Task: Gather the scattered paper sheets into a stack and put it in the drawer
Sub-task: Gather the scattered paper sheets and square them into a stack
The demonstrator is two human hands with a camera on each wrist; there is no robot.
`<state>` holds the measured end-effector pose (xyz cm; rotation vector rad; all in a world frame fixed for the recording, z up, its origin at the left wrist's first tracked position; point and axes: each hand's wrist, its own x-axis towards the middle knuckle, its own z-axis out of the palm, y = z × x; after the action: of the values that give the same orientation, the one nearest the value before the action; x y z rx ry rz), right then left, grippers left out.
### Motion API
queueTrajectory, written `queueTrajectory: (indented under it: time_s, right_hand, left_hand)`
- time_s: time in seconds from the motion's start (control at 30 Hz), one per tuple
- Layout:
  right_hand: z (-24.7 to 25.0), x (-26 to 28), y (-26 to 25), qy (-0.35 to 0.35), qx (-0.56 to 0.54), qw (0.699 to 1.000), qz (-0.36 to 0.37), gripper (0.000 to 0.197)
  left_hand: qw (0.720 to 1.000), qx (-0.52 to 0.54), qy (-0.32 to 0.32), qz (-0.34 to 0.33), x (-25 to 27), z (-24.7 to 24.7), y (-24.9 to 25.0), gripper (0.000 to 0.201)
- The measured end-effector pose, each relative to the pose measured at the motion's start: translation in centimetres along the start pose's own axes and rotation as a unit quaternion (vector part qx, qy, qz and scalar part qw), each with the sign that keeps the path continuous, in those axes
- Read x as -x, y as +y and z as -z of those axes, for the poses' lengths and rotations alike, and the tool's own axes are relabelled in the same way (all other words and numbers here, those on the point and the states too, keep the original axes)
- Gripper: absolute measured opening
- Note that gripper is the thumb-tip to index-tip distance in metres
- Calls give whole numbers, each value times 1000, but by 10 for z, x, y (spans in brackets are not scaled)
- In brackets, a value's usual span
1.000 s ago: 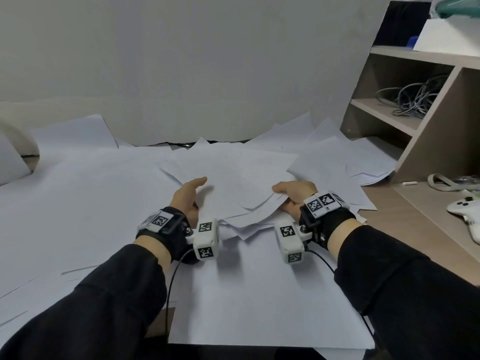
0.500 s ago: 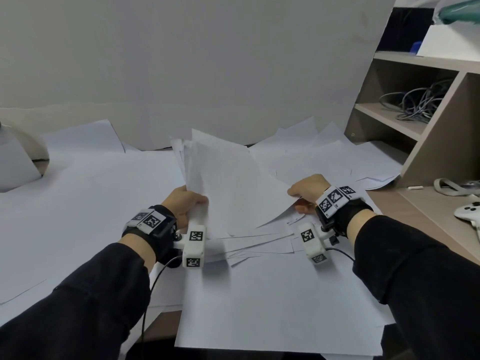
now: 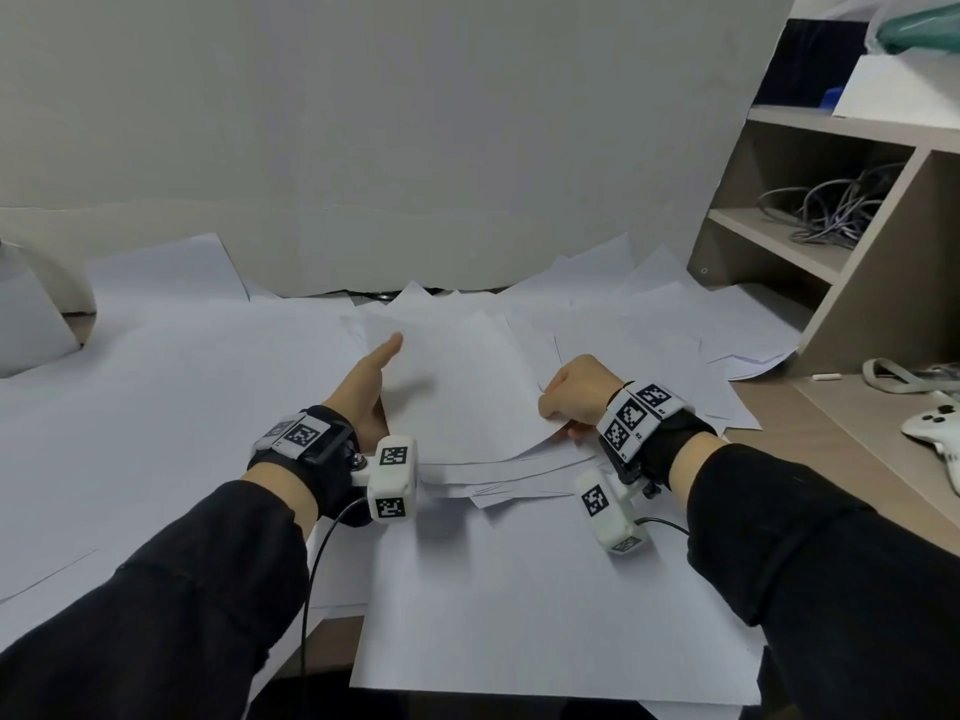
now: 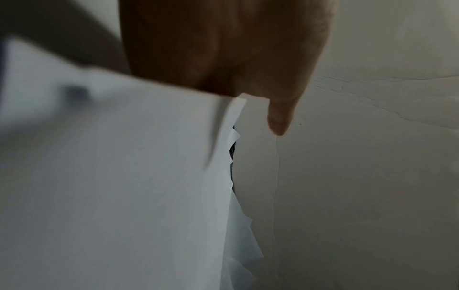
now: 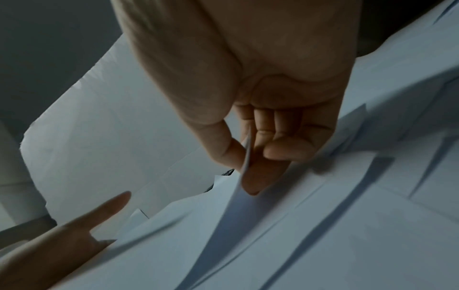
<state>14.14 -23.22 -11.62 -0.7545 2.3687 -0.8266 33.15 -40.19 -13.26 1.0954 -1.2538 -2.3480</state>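
Observation:
A loose bundle of white paper sheets [image 3: 462, 392] lies between my hands at mid table, its front edges fanned out unevenly. My left hand [image 3: 371, 384] stands on edge against the bundle's left side with its fingers straight and pointing away from me. In the left wrist view one straight finger [image 4: 279, 117] shows past the paper [image 4: 111, 176]. My right hand [image 3: 574, 394] pinches the bundle's right edge; the right wrist view shows thumb and fingers [image 5: 231, 151] closed on a sheet edge [image 5: 247, 155]. More scattered sheets [image 3: 654, 314] lie at the back right. No drawer is in view.
Large white sheets [image 3: 519, 615] cover most of the table. A wooden shelf unit [image 3: 857, 304] with cables [image 3: 831, 205] stands at the right, a white game controller [image 3: 935, 428] on the ledge beside it. A pale object [image 3: 36, 324] sits far left. The wall [image 3: 415, 148] is close behind.
The sheets were raised nearly upright between my hands half a second ago; now they lie lower and flatter. My left fingers have straightened along the bundle's edge, and the right hand keeps its pinch.

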Motion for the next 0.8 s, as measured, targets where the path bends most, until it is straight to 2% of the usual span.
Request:
queueTrajectory:
  time_s: [0.1,0.17,0.27,0.37,0.47,0.53,0.6,0.63,0.73,0.8]
  right_hand:
    - [-1,0,1,-6,44,999,-7,11]
    - [1,0,4,-3,75,997,-7,13]
    - [10,-8,9,39,53,998,-9,24]
    - [22,-14,8,74,-20,997,-11,35]
    - [31,-11,-2,-2,-126,992,-7,62]
    - [34,-11,-10,-47,-152,987,6,96]
    - [34,-13,-17,-45,-211,975,46,114]
    - [33,-14,-20,-30,-243,968,62,110]
    - [23,-9,-29,-27,-257,961,102,71]
    - [16,-7,-34,6,-257,960,112,69]
  left_hand:
    - [997,-54,45,14,1,-1,0,41]
    - [990,-110,82,-10,1,0,-3,24]
    - [978,-172,88,-74,-1,6,-5,31]
    - [966,-197,68,-150,12,11,2,30]
    - [962,-179,14,-207,28,20,11,29]
    - [966,-149,-17,-212,37,28,16,29]
    - [974,-113,-26,-195,40,34,18,34]
    - [978,-97,-19,-186,40,36,18,43]
    - [976,-70,28,-203,33,35,12,66]
    - [969,-69,57,-232,31,30,12,68]
